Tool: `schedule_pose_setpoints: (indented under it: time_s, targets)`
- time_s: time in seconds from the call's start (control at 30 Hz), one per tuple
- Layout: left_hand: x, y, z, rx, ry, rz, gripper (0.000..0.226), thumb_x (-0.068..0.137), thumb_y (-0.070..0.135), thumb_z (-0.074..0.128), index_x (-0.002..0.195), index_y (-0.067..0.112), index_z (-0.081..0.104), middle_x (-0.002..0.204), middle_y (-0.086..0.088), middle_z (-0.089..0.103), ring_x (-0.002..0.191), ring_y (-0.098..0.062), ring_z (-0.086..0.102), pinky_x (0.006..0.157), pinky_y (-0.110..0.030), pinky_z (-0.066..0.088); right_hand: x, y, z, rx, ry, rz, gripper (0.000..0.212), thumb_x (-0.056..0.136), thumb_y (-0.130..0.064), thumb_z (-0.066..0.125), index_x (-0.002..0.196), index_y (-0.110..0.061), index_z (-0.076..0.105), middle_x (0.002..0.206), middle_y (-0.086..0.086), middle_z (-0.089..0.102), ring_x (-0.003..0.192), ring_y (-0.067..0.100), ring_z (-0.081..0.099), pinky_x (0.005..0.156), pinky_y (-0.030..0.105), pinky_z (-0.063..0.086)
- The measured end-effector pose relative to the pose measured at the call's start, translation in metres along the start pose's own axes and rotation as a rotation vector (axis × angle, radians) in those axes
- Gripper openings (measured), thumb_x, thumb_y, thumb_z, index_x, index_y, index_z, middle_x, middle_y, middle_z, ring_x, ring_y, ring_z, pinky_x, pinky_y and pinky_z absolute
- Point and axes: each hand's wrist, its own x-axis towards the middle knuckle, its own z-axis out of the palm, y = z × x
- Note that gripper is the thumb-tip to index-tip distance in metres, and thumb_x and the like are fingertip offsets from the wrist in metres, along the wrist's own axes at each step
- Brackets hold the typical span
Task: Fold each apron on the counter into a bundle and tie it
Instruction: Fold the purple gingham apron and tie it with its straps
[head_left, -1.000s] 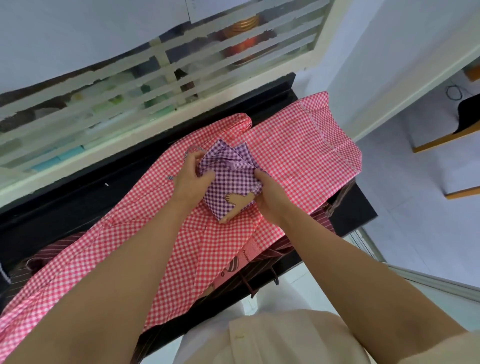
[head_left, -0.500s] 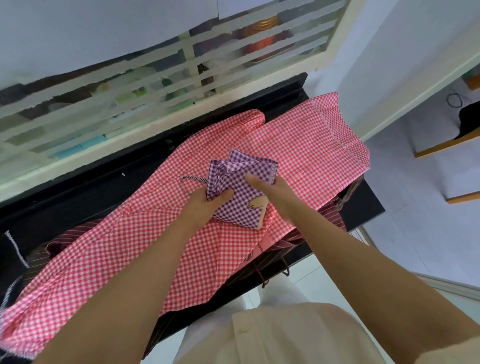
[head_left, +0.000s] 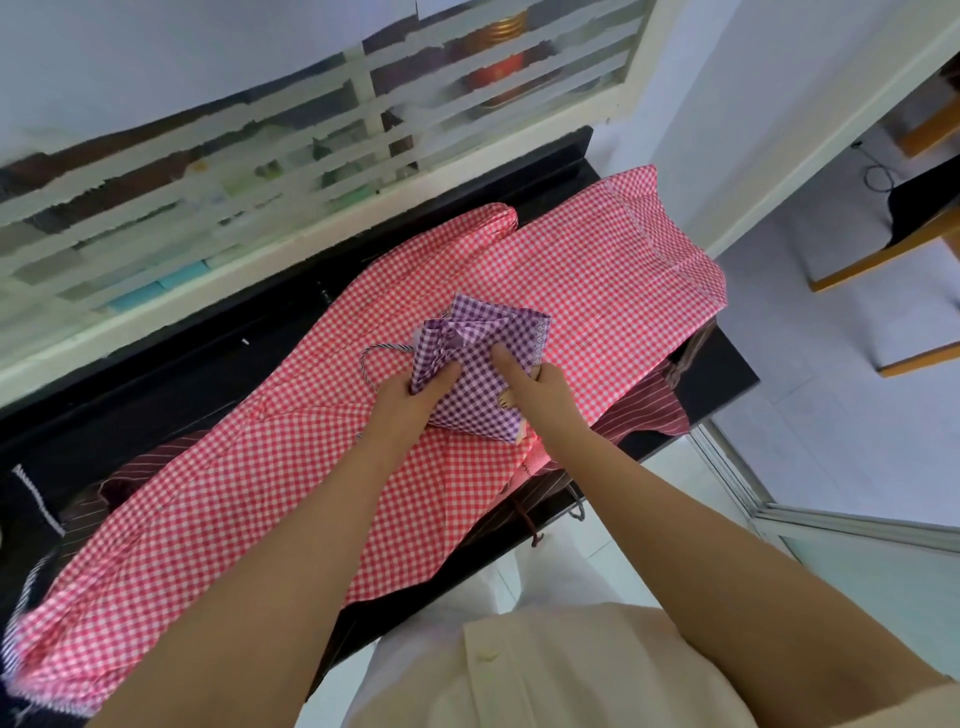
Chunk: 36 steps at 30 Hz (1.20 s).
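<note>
I'm watching: left hand (head_left: 408, 397) gripping purple gingham apron bundle (head_left: 470, 402) | right hand (head_left: 543, 392) pinching its right edge, forefinger pressing on top | bundle lying on pink gingham apron (head_left: 597, 270)

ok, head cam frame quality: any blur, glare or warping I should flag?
Head view: the purple gingham bundle and red gingham apron are sharp, and the checks resolve cleanly. Head view: the louvred window up top is smeared, with jagged edges. Head view: wide-angle bowing tilts the black counter; the light is soft and even, with no glare on the cloth.
</note>
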Motion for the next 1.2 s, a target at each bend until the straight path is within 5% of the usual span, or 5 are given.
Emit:
schedule_pose_setpoints:
  time_s: [0.4, 0.53, 0.63, 0.73, 1.2]
  targets:
    - [0.011, -0.007, -0.001, 0.403, 0.246, -0.151, 0.074, 0.08, 0.078, 0.049, 0.089, 0.007, 0.068, 0.096, -0.008, 0.07, 0.093, -0.028, 0.064, 0.097, -0.045, 0.048, 0.031, 0.013, 0.008, -0.23, 0.178, 0.147, 0.059, 0.092, -0.061, 0.051, 0.054, -0.015, 0.044, 0.054, -0.001, 0.05, 0.05, 0.014, 0.047, 0.052, 0.027, 0.041]
    - [0.003, -0.01, -0.005, 1.07, 0.67, 0.475, 0.048, 0.088, 0.057, 0.044, 0.111, 0.017, 0.056, 0.123, -0.008, 0.053, 0.121, -0.029, 0.041, 0.103, -0.046, 0.026, 0.045, 0.01, 0.006, -0.45, 0.165, 0.121, 0.062, 0.093, -0.06, 0.049, 0.052, -0.013, 0.046, 0.055, 0.003, 0.053, 0.049, 0.016, 0.047, 0.054, 0.031, 0.042]
    - [0.003, -0.016, -0.004, 1.229, 0.225, 0.968, 0.041, 0.085, 0.042, 0.053, 0.116, 0.016, 0.06, 0.13, -0.008, 0.054, 0.124, -0.027, 0.043, 0.107, -0.047, 0.03, 0.051, 0.012, 0.007, -0.536, 0.177, 0.127, 0.063, 0.094, -0.061, 0.045, 0.055, -0.012, 0.048, 0.057, 0.005, 0.052, 0.052, 0.02, 0.05, 0.055, 0.033, 0.044]
    - [0.008, -0.028, -0.001, 1.307, -0.062, 0.809, 0.059, 0.075, 0.031, 0.068, 0.131, 0.016, 0.056, 0.139, -0.008, 0.053, 0.13, -0.028, 0.046, 0.114, -0.046, 0.03, 0.05, 0.013, 0.004, -0.518, 0.194, 0.13, 0.057, 0.097, -0.056, 0.043, 0.059, -0.014, 0.048, 0.06, 0.003, 0.052, 0.055, 0.019, 0.05, 0.054, 0.032, 0.041]
    - [0.029, -0.022, -0.005, 1.141, -0.161, 0.697, 0.062, 0.07, 0.025, 0.077, 0.127, 0.014, 0.057, 0.121, -0.005, 0.063, 0.109, -0.024, 0.059, 0.095, -0.041, 0.049, 0.016, 0.051, -0.024, -1.111, -0.067, -0.797, 0.082, 0.074, -0.059, 0.07, 0.14, -0.017, 0.047, 0.136, 0.0, 0.054, 0.125, 0.02, 0.047, 0.109, 0.04, 0.028]
